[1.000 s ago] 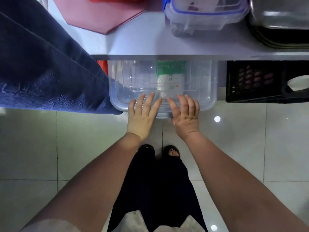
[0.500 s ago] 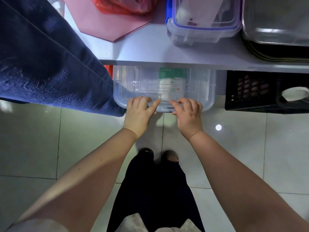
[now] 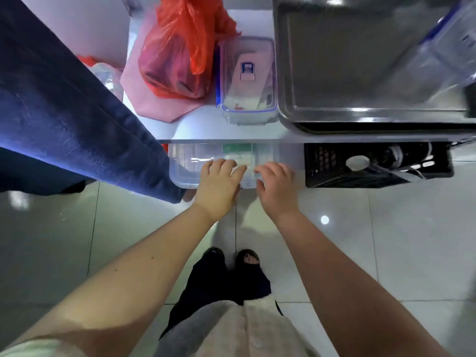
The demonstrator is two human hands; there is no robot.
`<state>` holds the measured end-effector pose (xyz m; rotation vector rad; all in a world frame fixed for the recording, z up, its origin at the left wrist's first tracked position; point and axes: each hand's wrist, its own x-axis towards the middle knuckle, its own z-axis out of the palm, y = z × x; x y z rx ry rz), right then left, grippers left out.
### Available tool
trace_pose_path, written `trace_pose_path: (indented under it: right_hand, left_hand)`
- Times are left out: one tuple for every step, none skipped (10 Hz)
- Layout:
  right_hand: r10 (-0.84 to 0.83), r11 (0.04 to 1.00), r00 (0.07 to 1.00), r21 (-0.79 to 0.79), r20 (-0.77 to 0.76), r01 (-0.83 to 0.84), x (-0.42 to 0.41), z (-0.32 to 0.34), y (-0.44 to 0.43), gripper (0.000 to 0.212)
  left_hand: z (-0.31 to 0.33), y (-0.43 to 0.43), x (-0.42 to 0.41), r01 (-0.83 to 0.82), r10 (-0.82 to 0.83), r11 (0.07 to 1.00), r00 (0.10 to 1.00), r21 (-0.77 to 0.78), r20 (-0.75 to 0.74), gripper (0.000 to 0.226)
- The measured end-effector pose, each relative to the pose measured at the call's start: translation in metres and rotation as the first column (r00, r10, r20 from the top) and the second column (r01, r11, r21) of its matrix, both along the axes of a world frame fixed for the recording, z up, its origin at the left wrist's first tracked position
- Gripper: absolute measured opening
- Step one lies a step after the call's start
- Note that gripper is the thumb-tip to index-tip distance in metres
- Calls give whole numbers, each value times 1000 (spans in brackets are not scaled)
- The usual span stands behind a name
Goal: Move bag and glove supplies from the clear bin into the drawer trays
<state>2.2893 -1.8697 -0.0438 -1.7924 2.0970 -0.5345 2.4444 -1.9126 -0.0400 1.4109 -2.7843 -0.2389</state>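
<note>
Standing over tiled floor, both arms reaching forward and down. Left hand lying on near rim of clear bin, fingers curling over edge; right hand just beside, fingers bent on same rim, whether gripping cannot tell. Bin sitting on floor, mostly tucked under tabletop, long axis running left-right, directly ahead of both hands. Green-and-white packet showing inside. Black crate sitting right of bin. Further: lidded box, red bag, steel tray on tabletop.

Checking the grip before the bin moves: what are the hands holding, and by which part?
Both the left hand and the right hand hold the clear bin by its front rim, under the shelf.
</note>
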Motion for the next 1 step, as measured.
trace_pose_path:
  right_hand:
    - [-93, 988, 995, -129, -40, 87, -33, 68, 25, 30]
  left_hand:
    - [65, 8, -29, 93, -103, 990, 990, -104, -100, 44]
